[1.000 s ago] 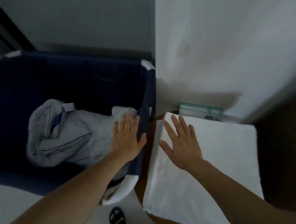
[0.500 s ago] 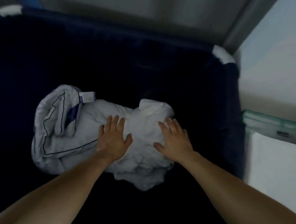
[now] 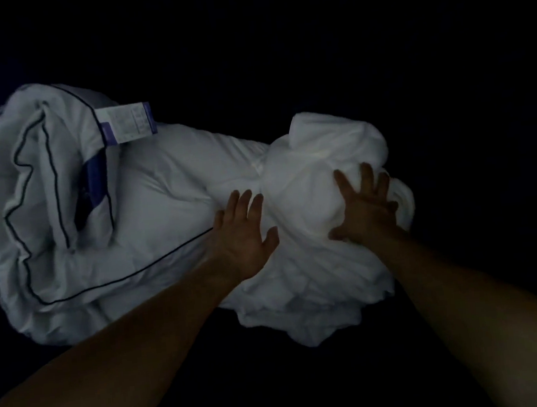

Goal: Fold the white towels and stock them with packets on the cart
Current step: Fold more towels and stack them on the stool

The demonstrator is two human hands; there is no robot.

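1. The left hand lies flat, fingers straight and spread, on the dark-piped white bedding.
2. The right hand, fingers spread, presses on the crumpled white towel, which touches the bedding.

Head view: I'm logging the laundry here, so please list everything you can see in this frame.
padded bedding: one, white with dark piping, left and centre
label: one, white with purple edges, on the bedding's upper edge
crumpled white cloth: one, possibly a towel, right of centre, against the bedding
dark surface: one, near black, surrounding the fabric
left hand: one, fingers straight, resting where the bedding meets the cloth
right hand: one, fingers spread, pressing on the cloth
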